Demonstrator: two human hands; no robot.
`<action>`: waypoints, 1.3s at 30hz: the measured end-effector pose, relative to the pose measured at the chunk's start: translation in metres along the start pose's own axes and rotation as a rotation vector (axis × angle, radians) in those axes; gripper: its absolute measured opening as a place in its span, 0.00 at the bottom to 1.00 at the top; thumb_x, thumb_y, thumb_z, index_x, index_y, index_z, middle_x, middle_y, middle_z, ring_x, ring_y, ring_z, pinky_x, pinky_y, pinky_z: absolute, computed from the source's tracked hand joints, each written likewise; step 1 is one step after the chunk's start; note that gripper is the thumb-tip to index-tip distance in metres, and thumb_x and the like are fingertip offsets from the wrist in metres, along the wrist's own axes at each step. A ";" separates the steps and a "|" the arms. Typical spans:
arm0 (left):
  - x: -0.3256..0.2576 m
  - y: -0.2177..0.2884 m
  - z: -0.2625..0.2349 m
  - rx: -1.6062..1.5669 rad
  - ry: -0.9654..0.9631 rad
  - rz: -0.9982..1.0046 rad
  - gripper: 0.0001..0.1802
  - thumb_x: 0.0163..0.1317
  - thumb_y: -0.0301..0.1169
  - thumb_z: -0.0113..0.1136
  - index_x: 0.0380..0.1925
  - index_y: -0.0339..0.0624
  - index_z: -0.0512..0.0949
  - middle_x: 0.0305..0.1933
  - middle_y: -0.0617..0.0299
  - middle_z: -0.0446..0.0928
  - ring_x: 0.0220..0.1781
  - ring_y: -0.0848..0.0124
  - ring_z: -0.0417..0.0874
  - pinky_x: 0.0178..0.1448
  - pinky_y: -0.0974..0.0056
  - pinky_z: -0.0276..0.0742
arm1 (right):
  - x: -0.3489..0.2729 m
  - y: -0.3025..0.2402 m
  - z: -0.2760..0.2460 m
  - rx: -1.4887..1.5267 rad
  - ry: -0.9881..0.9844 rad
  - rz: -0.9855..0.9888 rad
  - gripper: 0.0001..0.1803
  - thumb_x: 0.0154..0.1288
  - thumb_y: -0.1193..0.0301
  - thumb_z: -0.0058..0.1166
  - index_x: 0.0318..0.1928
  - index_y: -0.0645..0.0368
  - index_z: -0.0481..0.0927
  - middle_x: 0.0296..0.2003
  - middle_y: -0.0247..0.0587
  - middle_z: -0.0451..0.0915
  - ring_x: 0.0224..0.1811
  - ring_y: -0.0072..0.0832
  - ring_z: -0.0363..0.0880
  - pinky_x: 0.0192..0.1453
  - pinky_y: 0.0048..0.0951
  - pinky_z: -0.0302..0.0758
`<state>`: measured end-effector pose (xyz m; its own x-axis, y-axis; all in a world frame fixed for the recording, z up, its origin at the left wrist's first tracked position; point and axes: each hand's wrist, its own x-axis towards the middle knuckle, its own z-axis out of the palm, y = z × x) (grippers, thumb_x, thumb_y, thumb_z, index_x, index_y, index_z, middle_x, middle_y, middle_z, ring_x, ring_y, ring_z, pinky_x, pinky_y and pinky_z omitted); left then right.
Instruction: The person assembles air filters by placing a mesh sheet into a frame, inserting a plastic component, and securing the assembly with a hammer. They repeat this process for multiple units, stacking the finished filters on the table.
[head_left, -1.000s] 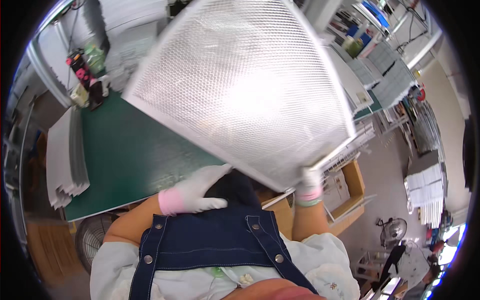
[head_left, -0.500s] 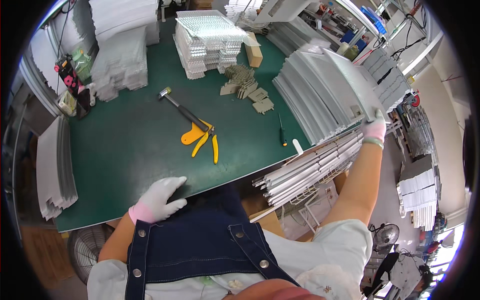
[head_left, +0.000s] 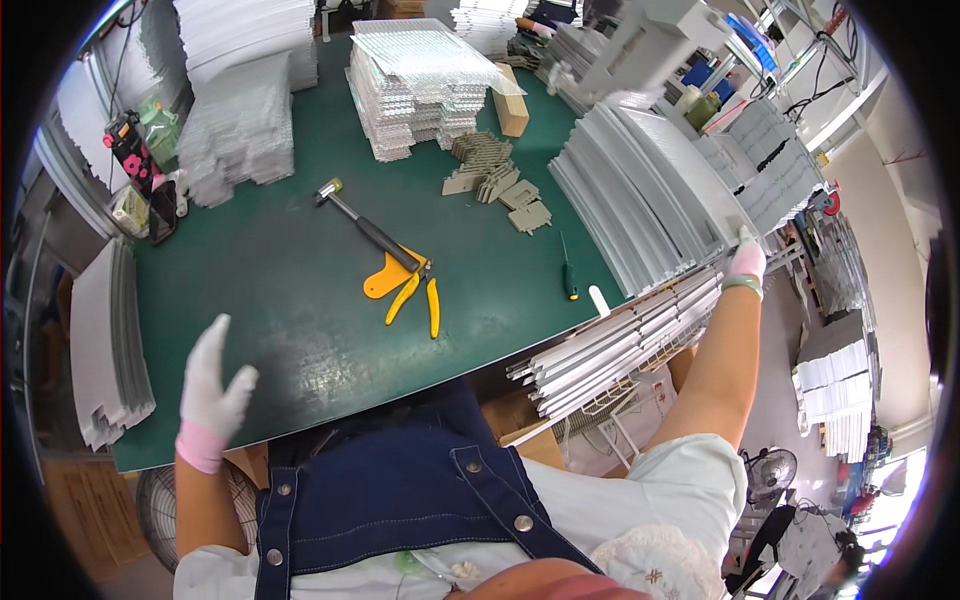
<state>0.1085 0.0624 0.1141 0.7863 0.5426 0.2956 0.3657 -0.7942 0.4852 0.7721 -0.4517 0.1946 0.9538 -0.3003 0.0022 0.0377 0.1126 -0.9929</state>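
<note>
The stack of metal sheets (head_left: 650,200) is being steadied by the closed right hand (head_left: 746,262); the left hand (head_left: 212,385) is being held open above the table (head_left: 270,300).

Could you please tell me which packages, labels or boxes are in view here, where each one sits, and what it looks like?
Cardboard box: far side of the green table, beside the mesh sheet stack; small, oblong, plain tan.
Blue boxes: shelf at upper right; flat, blue, too small to tell more.
Green container: right of the table; small, dull green.
No screens or signs can be made out.
</note>
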 end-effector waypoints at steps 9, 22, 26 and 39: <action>0.000 -0.097 -0.077 0.293 0.260 -0.145 0.32 0.64 0.28 0.59 0.68 0.33 0.65 0.69 0.45 0.69 0.71 0.53 0.69 0.76 0.56 0.59 | -0.024 -0.009 0.021 -0.968 0.365 -0.460 0.30 0.64 0.57 0.61 0.56 0.71 0.76 0.48 0.59 0.82 0.46 0.51 0.83 0.55 0.44 0.77; -0.115 -0.241 -0.228 0.801 -0.394 -0.366 0.18 0.58 0.37 0.63 0.49 0.51 0.80 0.55 0.55 0.76 0.62 0.53 0.74 0.64 0.55 0.74 | -0.434 0.179 0.104 -0.749 -0.979 -1.249 0.23 0.61 0.68 0.61 0.56 0.63 0.77 0.57 0.53 0.76 0.65 0.54 0.69 0.71 0.53 0.63; -0.132 -0.235 -0.236 0.504 -0.049 -1.089 0.43 0.53 0.57 0.64 0.61 0.35 0.74 0.64 0.46 0.75 0.66 0.53 0.75 0.69 0.55 0.69 | -0.487 0.213 0.143 -0.597 -1.154 -1.257 0.21 0.62 0.70 0.60 0.55 0.65 0.79 0.55 0.57 0.77 0.60 0.53 0.74 0.66 0.50 0.67; -0.124 -0.281 -0.242 0.838 -0.295 -0.921 0.17 0.48 0.41 0.64 0.34 0.42 0.87 0.38 0.47 0.84 0.41 0.54 0.87 0.47 0.55 0.82 | -0.493 0.184 0.295 -0.993 -1.113 -1.066 0.37 0.61 0.56 0.62 0.66 0.61 0.68 0.57 0.56 0.77 0.60 0.51 0.75 0.63 0.47 0.72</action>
<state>-0.2124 0.2847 0.1401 0.1177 0.9861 -0.1170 0.9476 -0.1468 -0.2837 0.3972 -0.0034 0.0456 0.3921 0.8815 0.2631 0.9151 -0.3444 -0.2098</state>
